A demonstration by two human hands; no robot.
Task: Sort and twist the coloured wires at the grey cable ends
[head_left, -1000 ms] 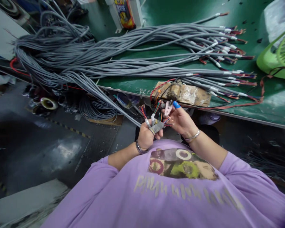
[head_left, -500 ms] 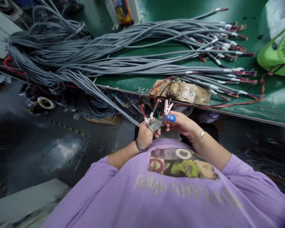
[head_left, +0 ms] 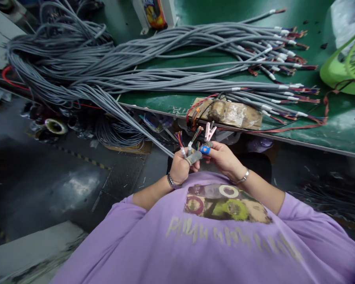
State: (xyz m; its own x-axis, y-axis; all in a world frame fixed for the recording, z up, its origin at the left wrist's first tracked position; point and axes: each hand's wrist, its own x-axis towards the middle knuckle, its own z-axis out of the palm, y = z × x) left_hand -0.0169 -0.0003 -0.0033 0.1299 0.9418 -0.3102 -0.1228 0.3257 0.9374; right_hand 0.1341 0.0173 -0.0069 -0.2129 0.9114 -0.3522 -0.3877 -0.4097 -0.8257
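My left hand [head_left: 181,167] is closed around the ends of grey cables [head_left: 154,139]. Coloured wires [head_left: 179,138] fan out above its fingers from white-taped sheath ends, and its thumb wears a grey cover [head_left: 194,158]. Close beside it, my right hand [head_left: 223,157] pinches at the wires with a blue cover [head_left: 205,150] on a fingertip; the exact wires between its fingers are hidden. A pink clothespin [head_left: 209,132] stands just above the right hand, by the bench edge.
Long grey cables [head_left: 171,85] with stripped ends lie across the green bench [head_left: 307,136]. At its front edge sits a taped cardboard block [head_left: 233,113] with red and black leads. A green plastic fan [head_left: 347,67] stands right. Coiled cable [head_left: 120,134] lies below the bench.
My right hand has moved slightly left, its blue-covered fingertip now close against the left thumb. My left hand stays closed on the cables in nearly the same place.
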